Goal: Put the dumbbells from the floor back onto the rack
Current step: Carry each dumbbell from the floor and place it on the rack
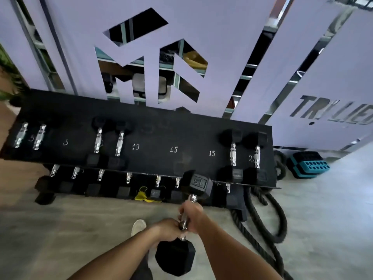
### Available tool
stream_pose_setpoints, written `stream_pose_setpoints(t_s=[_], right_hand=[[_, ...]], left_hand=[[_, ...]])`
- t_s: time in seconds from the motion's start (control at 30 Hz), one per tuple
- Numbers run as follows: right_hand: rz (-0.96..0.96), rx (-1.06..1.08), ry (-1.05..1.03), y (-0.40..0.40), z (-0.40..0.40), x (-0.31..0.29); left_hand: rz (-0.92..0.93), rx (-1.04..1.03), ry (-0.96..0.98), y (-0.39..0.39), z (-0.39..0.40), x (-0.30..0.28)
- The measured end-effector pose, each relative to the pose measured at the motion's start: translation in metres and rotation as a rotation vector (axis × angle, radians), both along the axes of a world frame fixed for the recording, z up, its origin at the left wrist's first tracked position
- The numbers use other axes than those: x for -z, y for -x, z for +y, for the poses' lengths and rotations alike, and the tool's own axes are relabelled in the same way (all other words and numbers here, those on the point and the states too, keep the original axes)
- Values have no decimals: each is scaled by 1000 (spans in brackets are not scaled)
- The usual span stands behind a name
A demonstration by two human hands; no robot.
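A black hex dumbbell marked 15 (pixel 196 183) hangs in the air in front of the black rack (pixel 153 136). My left hand (pixel 168 229) and my right hand (pixel 191 214) are both shut on its chrome handle. Its far head is level with the rack's front edge, below the bare slots chalked 15. Its near head points at me. The top shelf holds pairs of dumbbells at the left, at the middle left and at the right (pixel 245 154). Several more dumbbells line the lower shelf (pixel 101 178).
A thick black battle rope (pixel 268 217) lies coiled on the grey floor right of the rack. Teal and black step blocks (pixel 308 164) sit at the wall on the right. A yellow band (pixel 144 196) lies under the lower shelf. My shoe (pixel 138 226) is below it.
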State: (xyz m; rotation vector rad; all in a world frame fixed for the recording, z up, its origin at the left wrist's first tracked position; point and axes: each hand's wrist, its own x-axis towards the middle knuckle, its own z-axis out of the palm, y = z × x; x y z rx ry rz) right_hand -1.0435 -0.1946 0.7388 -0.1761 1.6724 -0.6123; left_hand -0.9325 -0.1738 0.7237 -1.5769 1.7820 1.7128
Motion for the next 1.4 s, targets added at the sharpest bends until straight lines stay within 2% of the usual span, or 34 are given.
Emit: stream_pose_setpoints(t_s=[0.23,0.43,0.57,1.07,1.4], right_hand=[[92,49,27,-13,-147,-2],[87,78,-1,-22,-228,1],[56,37,-57,-20,-277,24],[40,-83,-190,-16,-393,97],[10,-103,-241,-19,-402,125]], left_hand=[[21,76,7,-14,-158,12],[71,-5,-94,-25,-236,24],[60,-59,-123,-25,-278,47],[23,-292,-225,-7,-365,91],[-55,-294,-269,-6,-372,117]])
